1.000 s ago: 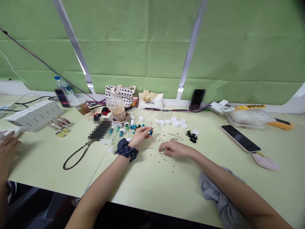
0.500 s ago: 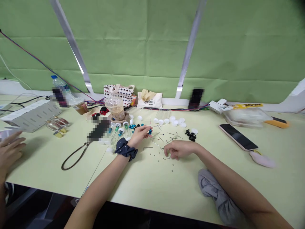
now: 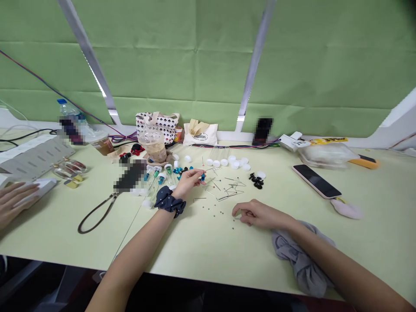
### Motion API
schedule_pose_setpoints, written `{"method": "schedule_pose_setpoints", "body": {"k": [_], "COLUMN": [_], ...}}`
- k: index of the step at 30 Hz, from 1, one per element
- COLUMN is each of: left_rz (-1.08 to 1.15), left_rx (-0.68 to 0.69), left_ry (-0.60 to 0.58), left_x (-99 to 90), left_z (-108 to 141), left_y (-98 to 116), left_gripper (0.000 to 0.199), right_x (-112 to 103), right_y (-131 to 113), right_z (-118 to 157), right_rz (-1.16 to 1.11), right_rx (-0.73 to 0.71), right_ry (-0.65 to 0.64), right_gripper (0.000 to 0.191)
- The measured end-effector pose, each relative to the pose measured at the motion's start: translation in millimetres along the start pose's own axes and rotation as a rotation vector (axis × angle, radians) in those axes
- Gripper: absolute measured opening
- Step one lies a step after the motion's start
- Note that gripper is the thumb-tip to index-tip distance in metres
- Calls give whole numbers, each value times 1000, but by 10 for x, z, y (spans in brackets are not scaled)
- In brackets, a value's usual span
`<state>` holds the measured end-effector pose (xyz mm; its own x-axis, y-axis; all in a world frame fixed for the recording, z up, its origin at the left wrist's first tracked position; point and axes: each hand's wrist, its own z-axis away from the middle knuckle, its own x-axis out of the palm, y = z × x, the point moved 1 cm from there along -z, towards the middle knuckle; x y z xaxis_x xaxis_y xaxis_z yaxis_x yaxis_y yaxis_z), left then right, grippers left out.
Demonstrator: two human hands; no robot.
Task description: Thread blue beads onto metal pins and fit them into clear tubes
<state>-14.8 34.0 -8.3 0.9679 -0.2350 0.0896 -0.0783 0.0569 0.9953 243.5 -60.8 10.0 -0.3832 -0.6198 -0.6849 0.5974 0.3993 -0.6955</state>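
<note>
Steadying the small blue piece is what we judge matters most here: a light, firm pinch on its sides should hold the thin rod that seems to rise from it upright and unbent. Small, slow movements suit us too, since the loose grey pellets look easy to scatter across the bench and the thin metal pieces lie crossed. Our left hand is clamped on the blue piece between thumb and forefinger, left of those metal pieces, its wrist banded by a dark scrunchie. Our right hand is low beside the pellets, palm down, fingers curled, its forearm slanting past a grey cloth. A pale sliver shows by its fingertips; we cannot tell whether they grip it.
</note>
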Motion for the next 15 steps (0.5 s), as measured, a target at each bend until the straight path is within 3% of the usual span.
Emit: {"method": "schedule_pose_setpoints", "body": {"k": [5, 15], "left_rz": [6, 9], "left_rx": [-3, 1], "left_ry": [3, -2], "left_x": [13, 20], "left_z": [14, 23], "left_y": [20, 33], "left_gripper": [41, 39], "right_x": [138, 155], "right_y": [16, -5], "right_z": [72, 81], "right_rz": [36, 52], "right_rx": [28, 19], "right_ry": [97, 88], "right_gripper": [24, 21]}}
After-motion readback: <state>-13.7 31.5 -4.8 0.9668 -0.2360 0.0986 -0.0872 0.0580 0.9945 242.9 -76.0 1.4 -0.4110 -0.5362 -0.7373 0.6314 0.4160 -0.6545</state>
